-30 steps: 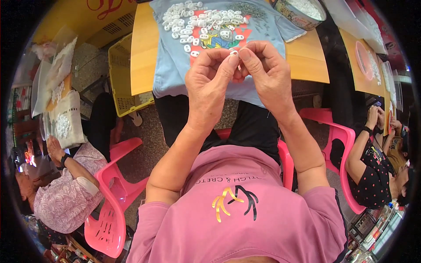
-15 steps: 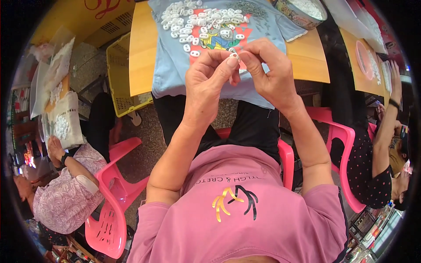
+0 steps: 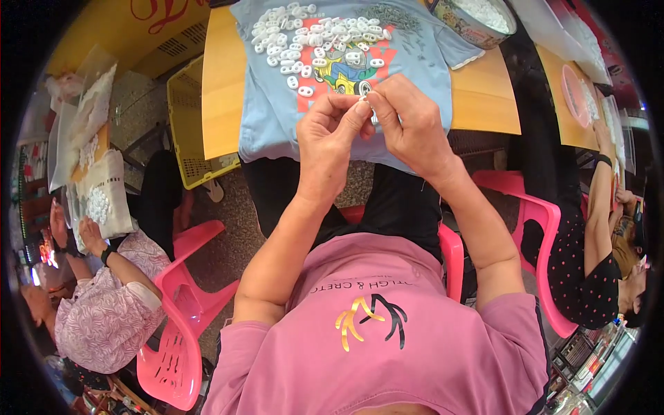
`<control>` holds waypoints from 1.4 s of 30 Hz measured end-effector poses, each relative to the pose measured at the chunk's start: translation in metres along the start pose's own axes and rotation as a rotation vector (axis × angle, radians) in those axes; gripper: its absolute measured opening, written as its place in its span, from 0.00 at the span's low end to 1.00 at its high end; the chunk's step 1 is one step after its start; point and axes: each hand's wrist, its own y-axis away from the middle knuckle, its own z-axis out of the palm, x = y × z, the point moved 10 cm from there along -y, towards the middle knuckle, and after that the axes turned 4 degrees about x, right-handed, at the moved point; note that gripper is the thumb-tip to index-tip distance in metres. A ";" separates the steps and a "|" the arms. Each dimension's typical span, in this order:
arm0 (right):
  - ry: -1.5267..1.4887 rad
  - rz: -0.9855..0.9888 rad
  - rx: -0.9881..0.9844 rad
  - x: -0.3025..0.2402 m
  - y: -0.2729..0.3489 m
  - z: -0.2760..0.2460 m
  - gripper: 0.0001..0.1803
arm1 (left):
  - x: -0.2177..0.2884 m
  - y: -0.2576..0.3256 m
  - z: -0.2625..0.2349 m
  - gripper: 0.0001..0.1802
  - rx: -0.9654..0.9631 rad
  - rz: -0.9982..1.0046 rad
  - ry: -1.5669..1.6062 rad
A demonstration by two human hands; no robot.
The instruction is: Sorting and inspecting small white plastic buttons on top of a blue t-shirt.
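My left hand (image 3: 330,142) pinches a small white plastic piece (image 3: 364,99) between thumb and forefinger. It looks like one of the oval two-holed pieces, though fingers cover most of it. My right hand (image 3: 413,124) meets it, thumb and forefinger closed at the same spot; whatever these fingertips hold is too small to make out. Both hands are over the near part of a light blue printed cloth (image 3: 266,131). Beyond them lies a loose pile of white two-holed oval pieces (image 3: 321,34). Small dark pieces (image 3: 394,17) are scattered to its right.
A round tin (image 3: 477,24) of white pieces stands at the table's (image 3: 487,90) back right. A yellow crate (image 3: 190,138) is left of the table. Co-workers sit at both sides, near pink chairs (image 3: 173,332); another table (image 3: 557,90) with a pink basin (image 3: 574,97) is at right.
My hands have come slightly nearer to me and closer together, still pinching at the fingertips. The co-worker at left has raised a hand; the right co-worker's arm has lowered.
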 end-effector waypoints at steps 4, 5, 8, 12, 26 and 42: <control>0.066 0.024 -0.142 0.003 -0.007 0.001 0.04 | -0.002 -0.005 -0.002 0.07 -0.062 -0.104 0.037; 0.076 0.036 -0.169 0.003 -0.009 0.000 0.05 | 0.000 -0.003 0.001 0.07 -0.087 -0.131 0.028; 0.014 0.039 -0.183 0.000 -0.009 -0.007 0.07 | 0.001 0.003 0.004 0.08 -0.133 -0.159 0.017; -0.051 0.058 -0.153 -0.004 -0.003 -0.011 0.08 | 0.002 0.010 0.007 0.08 -0.144 -0.165 0.017; -0.661 0.725 -0.056 0.025 0.039 0.001 0.09 | 0.019 0.023 0.023 0.04 -0.098 0.000 -0.072; -0.787 0.883 0.163 0.061 0.043 0.028 0.09 | 0.011 -0.011 0.004 0.05 -0.008 0.053 -0.190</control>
